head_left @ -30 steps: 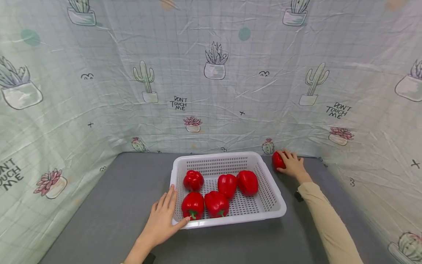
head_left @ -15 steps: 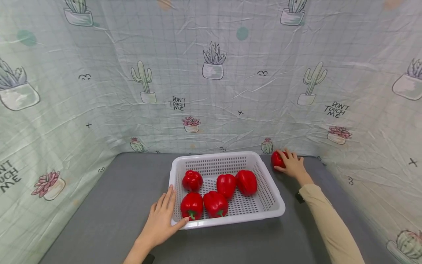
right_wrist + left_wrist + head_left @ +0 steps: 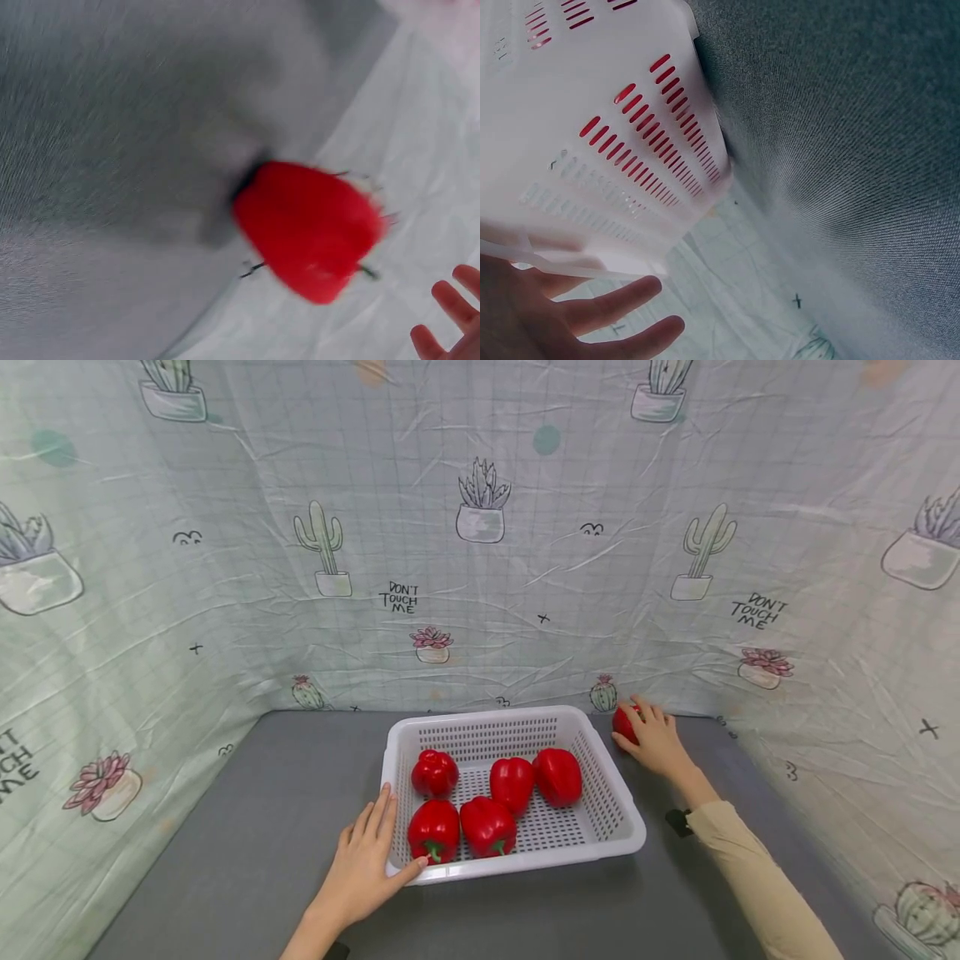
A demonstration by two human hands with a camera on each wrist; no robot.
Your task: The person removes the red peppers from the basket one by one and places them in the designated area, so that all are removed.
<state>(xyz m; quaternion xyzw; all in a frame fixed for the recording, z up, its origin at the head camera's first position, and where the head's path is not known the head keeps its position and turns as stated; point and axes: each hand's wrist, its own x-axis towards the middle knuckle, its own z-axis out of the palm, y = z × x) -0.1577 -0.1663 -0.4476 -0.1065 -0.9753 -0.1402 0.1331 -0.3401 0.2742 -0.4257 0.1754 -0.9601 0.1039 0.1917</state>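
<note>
A white plastic basket (image 3: 517, 867) with slotted walls sits on the table, with several red bell peppers (image 3: 487, 827) inside. My left hand (image 3: 363, 860) rests at the basket's near left corner, fingers stretched along the left rim and thumb on the front rim. From the left wrist, the basket's outer wall (image 3: 570, 150) shows above the fingers. At the back right, another red bell pepper (image 3: 307, 225) stands on the table outside the basket. My right hand (image 3: 658, 742) is over it with fingers spread, partly hiding it. In the right wrist view a gap separates those fingers from the pepper.
A grey table (image 3: 285, 793) carries everything. Its back edge meets a pale curtain (image 3: 555, 652) printed with cacti, which also hangs along both sides. The lone pepper stands close to that curtain, just beyond the basket's back right corner.
My right hand has shifted slightly and now covers more of the lone pepper in the head view. The left hand keeps its place on the basket. The head view has shifted a little.
</note>
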